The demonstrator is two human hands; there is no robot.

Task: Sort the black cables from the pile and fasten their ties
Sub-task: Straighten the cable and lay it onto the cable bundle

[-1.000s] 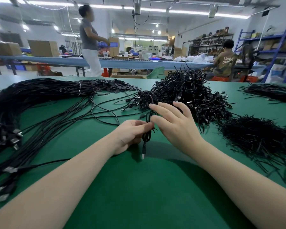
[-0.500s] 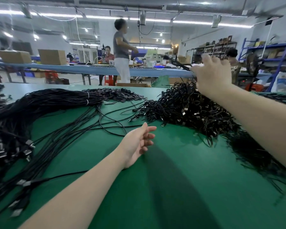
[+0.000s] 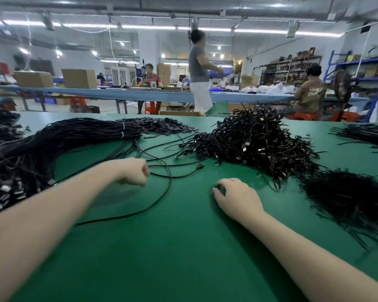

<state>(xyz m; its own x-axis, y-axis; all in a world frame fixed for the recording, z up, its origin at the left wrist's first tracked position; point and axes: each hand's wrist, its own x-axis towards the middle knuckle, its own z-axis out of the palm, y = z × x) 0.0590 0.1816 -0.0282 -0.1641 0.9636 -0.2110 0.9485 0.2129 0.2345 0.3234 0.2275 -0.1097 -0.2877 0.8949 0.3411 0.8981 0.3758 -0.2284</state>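
While the left hand [image 3: 132, 172] curls its fingers round a loose black cable [image 3: 169, 182] that loops across the green table [image 3: 183, 247], the right hand [image 3: 236, 198] rests beside it, fingers bent; whether it pinches a tie I cannot tell. Beyond, the heap of coiled cables [image 3: 251, 142] looks like finished work. Long cable bundles [image 3: 63, 140] on the left and a tie pile [image 3: 345, 192] on the right suggest much remains.

Both forearms reach out over the counter [image 3: 183, 258]. The left grip [image 3: 135, 172] is fisted, knuckles curled under; the right grip [image 3: 236, 197], beside it, rests with fingers curled down onto the counter.
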